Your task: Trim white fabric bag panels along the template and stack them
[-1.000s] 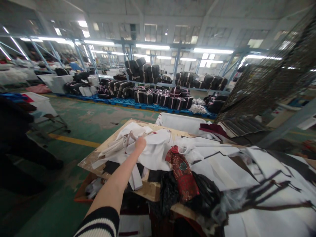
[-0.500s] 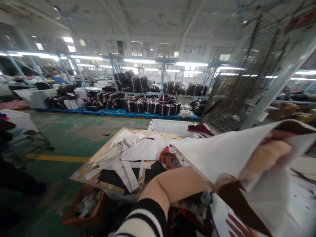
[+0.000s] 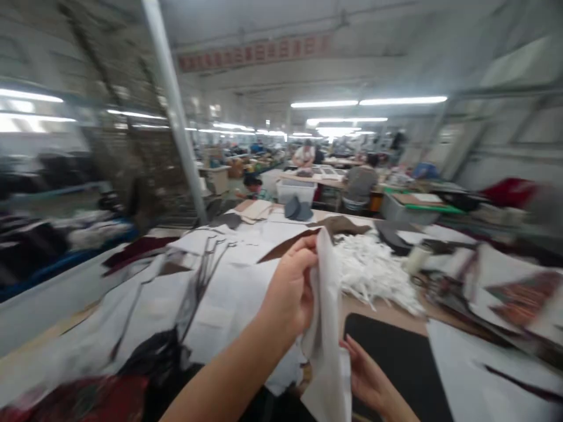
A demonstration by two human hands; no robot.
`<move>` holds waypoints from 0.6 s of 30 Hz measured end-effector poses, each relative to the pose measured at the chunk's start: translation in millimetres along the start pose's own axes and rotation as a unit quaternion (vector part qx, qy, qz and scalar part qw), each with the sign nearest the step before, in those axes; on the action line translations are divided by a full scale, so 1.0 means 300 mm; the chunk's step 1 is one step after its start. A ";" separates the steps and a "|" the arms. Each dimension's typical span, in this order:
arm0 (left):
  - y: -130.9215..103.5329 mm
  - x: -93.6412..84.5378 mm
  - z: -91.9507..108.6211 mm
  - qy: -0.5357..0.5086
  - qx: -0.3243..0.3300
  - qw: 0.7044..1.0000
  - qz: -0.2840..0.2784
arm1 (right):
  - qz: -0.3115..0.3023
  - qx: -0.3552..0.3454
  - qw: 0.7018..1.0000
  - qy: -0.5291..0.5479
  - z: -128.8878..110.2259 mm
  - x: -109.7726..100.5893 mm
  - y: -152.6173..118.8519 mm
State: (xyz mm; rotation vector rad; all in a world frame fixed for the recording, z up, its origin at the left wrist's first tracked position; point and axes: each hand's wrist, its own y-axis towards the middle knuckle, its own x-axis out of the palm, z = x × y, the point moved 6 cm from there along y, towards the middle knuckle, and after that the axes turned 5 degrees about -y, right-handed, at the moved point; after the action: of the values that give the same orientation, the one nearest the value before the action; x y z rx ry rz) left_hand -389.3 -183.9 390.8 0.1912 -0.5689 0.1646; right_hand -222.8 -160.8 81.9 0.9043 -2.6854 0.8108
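Observation:
My left hand (image 3: 294,287) pinches the upper edge of a white sheet of material (image 3: 326,316), which hangs upright and partly folded in front of me. Lower down, my right hand (image 3: 367,375) has its fingers at the right edge of that same sheet, with the thumb side toward it. Left of the hands lie overlapping white panels (image 3: 235,299) with dark edges. A heap of white strips (image 3: 369,266) is just beyond the sheet, and a black flat board or mat (image 3: 391,351) lies under my right hand.
More white and brown pieces (image 3: 523,293) cover the right side of the table. A white bin wall (image 3: 57,305) runs along the left. A metal post (image 3: 176,105) rises beyond the panels. Co-workers (image 3: 361,181) sit at tables farther back, near a white crate (image 3: 297,190).
My view has swung to the right, from the aisle and pallets to the work table. The white sheet, earlier spread wide at the right, now hangs narrow and upright between my hands.

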 end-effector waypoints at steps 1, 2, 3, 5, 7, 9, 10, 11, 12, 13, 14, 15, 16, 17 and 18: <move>0.023 0.047 -0.047 -0.009 -0.021 1.000 -0.010 | -0.008 0.011 0.999 0.050 0.019 -0.014 -0.036; 0.044 0.096 -0.098 -0.016 -0.042 0.999 -0.021 | -0.017 0.019 0.996 0.086 0.041 -0.024 -0.066; 0.063 0.148 -0.149 -0.024 -0.062 0.997 -0.033 | -0.025 0.024 0.993 0.112 0.065 -0.034 -0.091; 0.096 0.245 -0.246 -0.048 -0.093 0.993 -0.053 | -0.022 0.008 0.988 0.152 0.101 -0.074 -0.140; 0.127 0.317 -0.326 -0.072 -0.110 0.989 -0.066 | 0.030 -0.026 0.982 0.182 0.113 -0.162 -0.203; 0.159 0.347 -0.388 -0.080 -0.110 0.989 -0.066 | 0.110 -0.056 0.973 0.196 0.091 -0.291 -0.295; 0.174 0.342 -0.415 -0.075 -0.107 0.990 -0.059 | 0.154 -0.074 0.966 0.192 0.068 -0.365 -0.352; 0.185 0.324 -0.442 -0.068 -0.104 0.991 -0.045 | 0.199 -0.091 0.959 0.178 0.040 -0.440 -0.415; 0.192 0.292 -0.471 -0.059 -0.103 0.993 -0.024 | 0.243 -0.106 0.952 0.156 0.012 -0.514 -0.482; 0.193 0.248 -0.504 -0.049 -0.103 0.993 0.001 | 0.284 -0.118 0.943 0.126 -0.012 -0.584 -0.550; 0.187 0.194 -0.543 -0.035 -0.108 0.993 0.025 | 0.321 -0.123 0.934 0.094 -0.028 -0.646 -0.615; 0.173 0.130 -0.590 -0.015 -0.114 0.992 0.050 | 0.353 -0.122 0.926 0.063 -0.031 -0.701 -0.674; 0.152 0.059 -0.644 0.012 -0.122 0.990 0.067 | 0.375 -0.116 0.919 0.035 -0.023 -0.747 -0.725; 0.122 -0.018 -0.707 0.048 -0.136 0.986 0.083 | 0.388 -0.106 0.916 0.010 -0.001 -0.786 -0.765; 0.086 -0.102 -0.774 0.089 -0.143 0.980 0.106 | 0.395 -0.092 0.914 -0.012 0.033 -0.820 -0.794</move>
State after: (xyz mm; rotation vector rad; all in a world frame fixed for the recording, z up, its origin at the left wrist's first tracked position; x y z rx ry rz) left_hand -300.0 -110.0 185.7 -0.1630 -0.4269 0.3004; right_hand 117.2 -201.3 93.6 -0.2658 -3.0695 0.6353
